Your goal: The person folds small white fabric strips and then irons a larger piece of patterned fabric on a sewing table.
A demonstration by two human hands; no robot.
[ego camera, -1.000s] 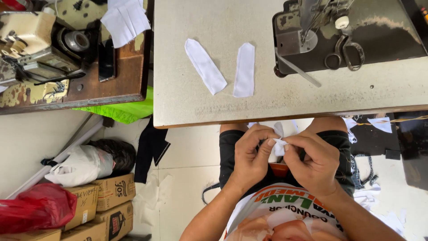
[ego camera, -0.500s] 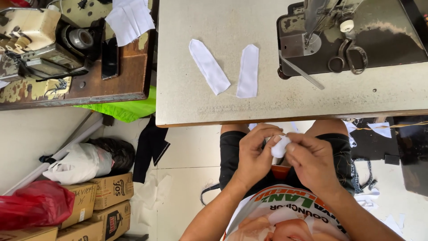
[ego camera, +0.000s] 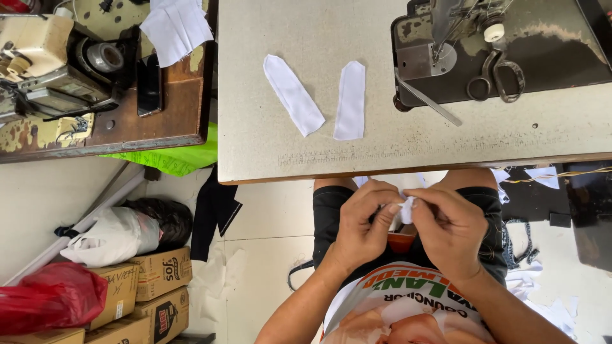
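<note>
Head view. Hands recorded below the near edge of the table (ego camera: 268, 146), over the person's lap. Left hand (ego camera: 360, 223) curled, fingertips pressed onto a small white cloth piece (ego camera: 406, 209). Right hand (ego camera: 449, 226) likewise curled, thumb and forefinger pinching the same cloth piece from the other side. Cloth piece sat bunched between the two sets of fingertips, mostly hidden by them, held clear of the table and just above a dark pair of shorts (ego camera: 328, 204).

On the table: two flat white fabric strips, each with one pointed end. Left strip (ego camera: 293, 94) lay slanted; right strip (ego camera: 350, 100) lay nearly straight, just beside it, the two not touching. Sewing machine (ego camera: 446, 44) stood on a dark base at the far right of the table, a metal bar (ego camera: 428, 102) jutting from the base toward the strips. Scissors (ego camera: 496, 75) rested on that base, blades pointing toward the machine.

To the left: second wooden table (ego camera: 172, 127) carrying an old cream machine (ego camera: 44, 57), a dark phone (ego camera: 149, 86) and loose white fabric (ego camera: 177, 28). Green cloth (ego camera: 178, 159) hung beneath it. On the floor: cardboard boxes (ego camera: 159, 274), a red bag (ego camera: 51, 296), a white bag (ego camera: 108, 236).
</note>
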